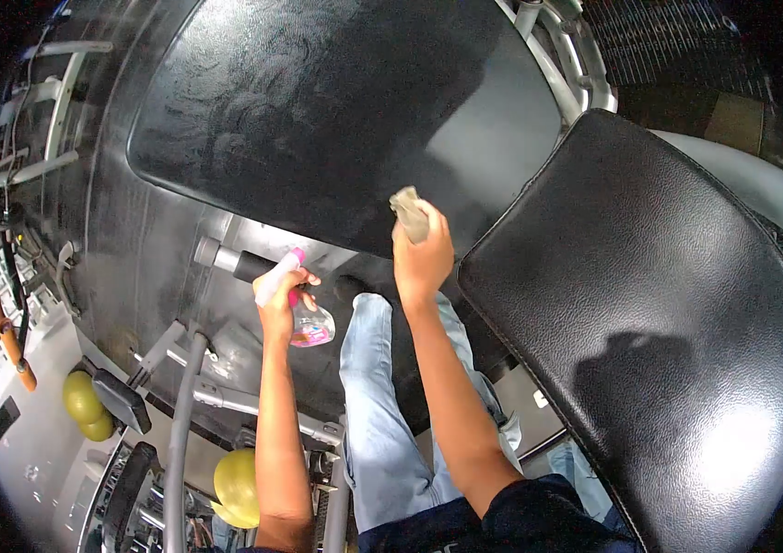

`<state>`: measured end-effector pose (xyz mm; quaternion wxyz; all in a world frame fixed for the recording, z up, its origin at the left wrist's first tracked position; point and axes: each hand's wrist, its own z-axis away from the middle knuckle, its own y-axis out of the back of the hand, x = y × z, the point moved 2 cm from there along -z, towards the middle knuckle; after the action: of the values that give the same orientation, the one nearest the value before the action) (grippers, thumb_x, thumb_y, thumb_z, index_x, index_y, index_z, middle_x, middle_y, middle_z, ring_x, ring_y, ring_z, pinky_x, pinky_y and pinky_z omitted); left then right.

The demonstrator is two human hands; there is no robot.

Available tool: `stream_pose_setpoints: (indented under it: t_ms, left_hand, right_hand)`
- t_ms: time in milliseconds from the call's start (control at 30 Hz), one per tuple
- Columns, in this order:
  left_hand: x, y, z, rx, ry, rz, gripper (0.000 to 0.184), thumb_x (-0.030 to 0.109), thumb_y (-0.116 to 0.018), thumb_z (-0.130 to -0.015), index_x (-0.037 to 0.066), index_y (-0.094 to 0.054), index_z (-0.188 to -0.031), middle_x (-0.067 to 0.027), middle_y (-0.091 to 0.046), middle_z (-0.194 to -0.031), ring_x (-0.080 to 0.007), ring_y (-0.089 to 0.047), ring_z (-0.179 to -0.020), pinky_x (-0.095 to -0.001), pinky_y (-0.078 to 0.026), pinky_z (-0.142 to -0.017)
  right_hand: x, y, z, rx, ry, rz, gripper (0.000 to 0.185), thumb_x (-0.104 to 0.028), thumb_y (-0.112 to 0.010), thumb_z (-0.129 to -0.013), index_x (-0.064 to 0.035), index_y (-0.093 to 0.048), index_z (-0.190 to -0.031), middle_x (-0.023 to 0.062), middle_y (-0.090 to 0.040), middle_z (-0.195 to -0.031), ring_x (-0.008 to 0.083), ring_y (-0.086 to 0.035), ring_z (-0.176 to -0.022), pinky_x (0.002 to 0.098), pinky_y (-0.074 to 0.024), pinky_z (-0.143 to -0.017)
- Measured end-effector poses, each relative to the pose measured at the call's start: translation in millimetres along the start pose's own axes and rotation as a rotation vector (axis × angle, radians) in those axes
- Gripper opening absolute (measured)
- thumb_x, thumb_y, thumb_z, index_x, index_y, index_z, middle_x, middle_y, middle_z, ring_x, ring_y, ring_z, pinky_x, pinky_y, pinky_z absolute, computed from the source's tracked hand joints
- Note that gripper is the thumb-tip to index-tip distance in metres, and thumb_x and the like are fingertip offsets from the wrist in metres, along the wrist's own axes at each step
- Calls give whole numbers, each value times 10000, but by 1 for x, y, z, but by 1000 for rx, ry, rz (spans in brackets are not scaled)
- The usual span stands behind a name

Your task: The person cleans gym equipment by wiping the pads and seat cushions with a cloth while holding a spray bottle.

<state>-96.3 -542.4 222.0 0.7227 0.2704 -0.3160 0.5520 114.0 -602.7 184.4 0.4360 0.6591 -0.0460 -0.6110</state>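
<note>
Reader: What sits at the centre?

Describer: A crumpled beige cloth [409, 208], near the middle of the view. The person's right grip [425, 260] closes round its lower part, leaving a bunched end standing out past the fingers — probably so that cloth, not fingertips, comes foremost.

Reader: And the left?

Describer: The left grip [278, 293] is wrapped round the neck of a clear spray bottle [313, 328] with pink parts at its head. The base hangs nearer the person's body. Holding the neck likely keeps the trigger within finger reach.

Reader: What is the cloth nearest to?

Describer: The near edge of a large black pad [318, 101]. Whether they touch, I cannot tell. Swirling streaks mark the pad's far left part; a pale sheen lies on its right.

Reader: And farther out?

Describer: A second black pad [548, 267] slants close by on the right, with a blurred shadow on it. Behind the left grip is a black foam roller [251, 266]. Legs in light blue jeans [375, 369] show between the forearms — the person apparently stands close for easy reach. At lower left are metal tubes [181, 442] and yellow balls [85, 398].
</note>
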Motion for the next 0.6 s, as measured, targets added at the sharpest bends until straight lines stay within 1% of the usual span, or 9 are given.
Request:
stream_pose_setpoints:
  t_ms: [133, 267, 300, 333, 400, 467, 500, 533, 600]
  left_hand:
    - [5, -2, 0, 46, 28, 39, 274, 159, -581, -849, -100, -670, -833, -189, -702, -783, -208, -599, -472, -305, -511, -497]
    - [8, -5, 0, 127, 125, 186, 293, 206, -576, -892, -69, -673, -855, -181, -706, -834, -197, -587, -493, -342, -548, -581]
    - [5, -4, -3, 80, 112, 190, 295, 206, -574, -893, -69, -674, -860, -180, -707, -836, -195, -587, -493, -343, -551, -586]
    - [3, -5, -8, 31, 99, 195, 297, 207, -572, -894, -70, -674, -864, -179, -708, -837, -192, -587, -493, -345, -553, -590]
    - [25, -16, -10, -58, 90, 64, 267, 164, -586, -889, -90, -668, -886, -180, -712, -844, -185, -604, -520, -322, -544, -577]
    - [46, -31, -18, -158, 96, 33, 258, 140, -607, -889, -91, -682, -978, -179, -713, -847, -174, -611, -531, -293, -531, -567]
    - [48, -33, -24, -188, 117, 39, 292, 124, -622, -894, -80, -684, -1093, -171, -715, -856, -163, -614, -539, -274, -517, -560]
    - [61, -36, -29, -254, 117, -12, 322, 120, -613, -915, -59, -674, -1176, -159, -717, -868, -156, -618, -567, -267, -506, -554]
    - [84, -46, -35, -291, 96, -78, 319, 126, -603, -946, -53, -662, -1204, -144, -712, -900, -148, -617, -596, -273, -502, -557]
  right_hand:
    - [-52, -17, -20, -108, 99, 8, 348, -91, -796, -757, -121, -668, -1079, 97, -674, -996, 343, -660, -961, 428, -520, -817]
    - [-41, -8, -9, -192, 90, 9, 351, -97, -797, -755, -128, -652, -1073, 84, -683, -1025, 333, -669, -978, 423, -529, -815]
    - [-30, -5, -1, -140, 104, -6, 325, -97, -788, -767, -123, -647, -1059, 85, -689, -1055, 331, -673, -1001, 406, -531, -829]
    - [-23, -2, 1, -113, 42, -4, 313, -89, -776, -780, -119, -649, -1064, 93, -692, -1078, 335, -678, -995, 402, -533, -821]
    - [-10, 3, 3, -49, -17, -10, 315, -76, -765, -788, -114, -653, -1080, 105, -696, -1077, 335, -681, -985, 409, -530, -824]
    - [-32, -11, -11, 62, -90, 23, 319, -72, -765, -787, -109, -654, -1083, 112, -701, -1062, 335, -684, -973, 414, -530, -821]
    - [-41, -18, -18, 150, -154, 55, 323, -67, -766, -785, -104, -655, -1086, 119, -705, -1047, 335, -688, -961, 419, -530, -819]
    - [-49, -25, -26, 161, -167, 52, 323, -67, -766, -785, -104, -655, -1086, 119, -705, -1047, 335, -688, -961, 419, -530, -819]
    - [-65, -39, -43, 144, -84, -22, 339, -58, -779, -769, -96, -656, -1082, 122, -712, -1015, 334, -693, -945, 416, -533, -821]
